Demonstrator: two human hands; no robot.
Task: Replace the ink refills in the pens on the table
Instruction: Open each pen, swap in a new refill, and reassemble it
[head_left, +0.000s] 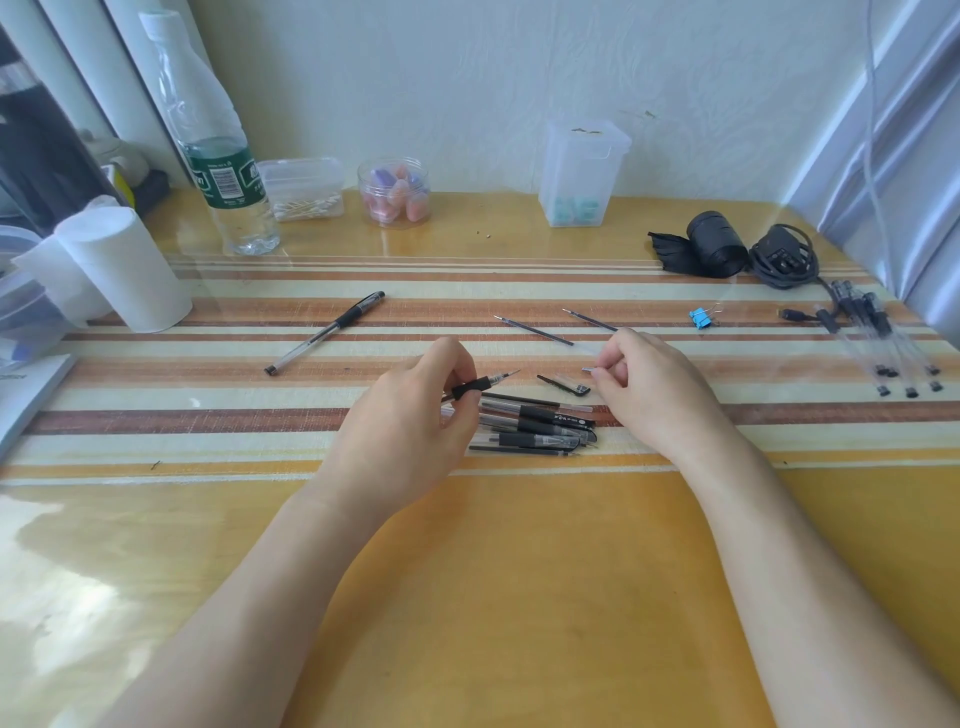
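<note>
A pen (480, 384) is pinched by the fingers of the left hand (410, 415) around its black grip, tip pointed right and slightly up, so that the open end faces the other hand. The right hand (644, 387) is closed on a small part (589, 370), of which only a short grey end shows past the fingertips; it looks like a tip cone or cap, but this cannot be told for certain. Both hands are held just above the table (519, 571), near each other, which suits joining the part to the pen.

Below the hands a heap of pens (540, 428) and loose refills is kept, close enough to be reached without moving the arms. A black cap (563, 384) lies between the hands. Two refills (535, 330) (592, 319) are laid apart farther back, probably to keep spent ones separate from fresh ones, though which they are cannot be told. One whole pen (324, 332) is set aside at the left, likely as finished. A bundle of clear pens (883, 343) lies at the far right, beside a blue clip (701, 316).

The step in hand is judged to be reassembly of one pen, with most of the heap yet to be done.
</note>
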